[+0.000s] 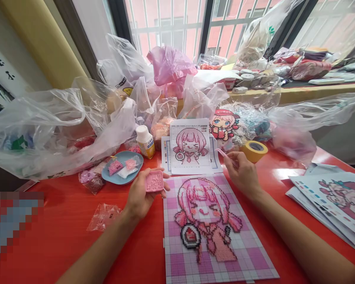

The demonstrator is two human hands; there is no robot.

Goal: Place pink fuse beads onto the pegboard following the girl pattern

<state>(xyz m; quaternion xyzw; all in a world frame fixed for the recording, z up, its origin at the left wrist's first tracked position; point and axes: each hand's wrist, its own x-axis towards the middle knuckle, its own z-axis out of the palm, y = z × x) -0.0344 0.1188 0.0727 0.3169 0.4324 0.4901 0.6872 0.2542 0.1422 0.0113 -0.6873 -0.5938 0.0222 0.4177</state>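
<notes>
My left hand [143,191] holds a small square pink tray [154,181] with pink beads in it, over the left edge of a checkered pegboard [256,252]. Between the fingers of my right hand [241,169] is a pair of pink tweezers [224,153], pointing up and left near a printed pattern sheet [190,146]. On the board lies a bead picture [205,205] of a pink-haired character holding a round black-and-white shape with a red middle. Some patches inside its outline show bare board.
Left of the board stand a blue plate [106,176] with bead packets, a white bottle [144,142] and an opened plastic packet [104,217]. A yellow tape roll [255,150] lies behind my right hand. Printed sheets [337,201] rest at right; plastic bags [173,71] crowd the back.
</notes>
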